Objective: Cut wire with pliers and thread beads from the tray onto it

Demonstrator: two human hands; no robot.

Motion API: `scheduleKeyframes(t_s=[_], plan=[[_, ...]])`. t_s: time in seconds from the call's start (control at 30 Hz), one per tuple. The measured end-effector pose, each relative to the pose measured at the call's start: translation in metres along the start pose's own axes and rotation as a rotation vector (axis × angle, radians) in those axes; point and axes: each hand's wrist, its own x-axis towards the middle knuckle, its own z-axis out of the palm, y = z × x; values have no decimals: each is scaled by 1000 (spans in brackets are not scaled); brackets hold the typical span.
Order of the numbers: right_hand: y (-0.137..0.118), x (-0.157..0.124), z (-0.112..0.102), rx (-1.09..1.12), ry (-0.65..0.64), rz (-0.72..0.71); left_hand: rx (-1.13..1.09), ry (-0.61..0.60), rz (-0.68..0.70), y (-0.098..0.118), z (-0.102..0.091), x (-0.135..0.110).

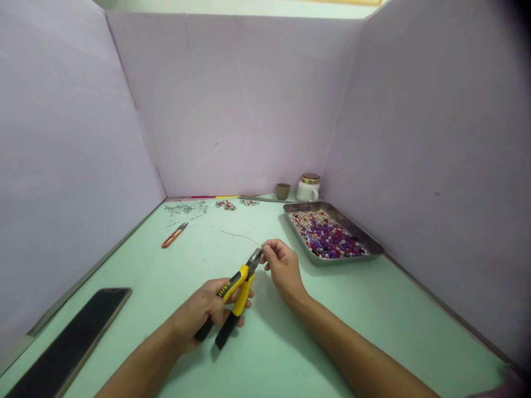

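My left hand [207,309] is wrapped round the handles of yellow and black pliers [241,288], whose metal jaws point up and to the right. At the tip of those jaws, my right hand [284,267] pinches a thin wire [244,237]. One end of the wire trails off to the left above the table, and a short piece hangs below the fingers. The jaws are at or close against the wire; whether they grip it, I cannot tell. My right fingertips partly hide this spot.
Red-handled thread snips [175,235] lie left, near a heap of wire bits [186,208] and beaded pieces [226,205]. A metal tray [375,248] of mixed beads stands right. Behind are a small brown cup [283,192] and a lidded white mug [307,190]. A phone [70,345] lies front left.
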Motion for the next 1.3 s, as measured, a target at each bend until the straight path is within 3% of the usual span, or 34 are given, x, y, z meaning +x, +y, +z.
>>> scheduleKeyframes(t_s=[0.2, 0.7, 1.07, 1.3], plan=[[-3, 3, -3, 33, -58, 41, 32, -18, 18, 1, -4, -1], [0, 6, -6, 19, -110, -28, 13, -37, -10, 6, -4, -3], [-4, 2, -4, -81, -5, 2, 91, 15, -27, 3, 0, -2], [-4, 1, -4, -87, -6, 9, 138, 40, -31, 2, 2, -1]])
